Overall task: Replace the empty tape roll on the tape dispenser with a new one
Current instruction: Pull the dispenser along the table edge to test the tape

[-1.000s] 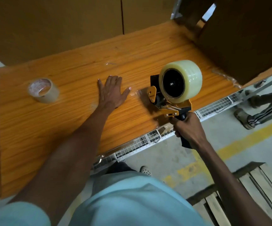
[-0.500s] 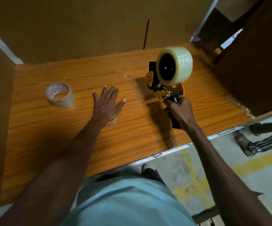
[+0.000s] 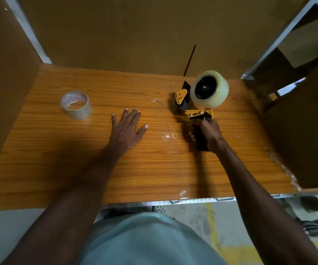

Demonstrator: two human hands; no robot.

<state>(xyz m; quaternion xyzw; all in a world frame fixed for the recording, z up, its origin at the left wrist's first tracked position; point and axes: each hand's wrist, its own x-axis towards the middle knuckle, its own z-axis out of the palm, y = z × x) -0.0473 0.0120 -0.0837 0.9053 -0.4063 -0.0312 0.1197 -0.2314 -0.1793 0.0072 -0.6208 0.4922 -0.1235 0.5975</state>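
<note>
The black-and-yellow handheld tape dispenser (image 3: 196, 104), carrying a full clear tape roll (image 3: 209, 89), stands on the orange wood-grain table (image 3: 59, 169). The right hand (image 3: 208, 133) clasps its rigid handle, probably the securest hold. Left of the dispenser, the left hand (image 3: 125, 129) rests flat, released; farther left lies the light, nearly spent tape roll (image 3: 76, 105).

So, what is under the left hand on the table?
The left hand lies flat, fingers spread, on the bare wooden table. Nothing shows around its edges; whatever might be under the palm itself is covered.

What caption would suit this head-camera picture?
Right hand grips a tape dispenser carrying a full roll; left hand lies flat, thin roll aside.
</note>
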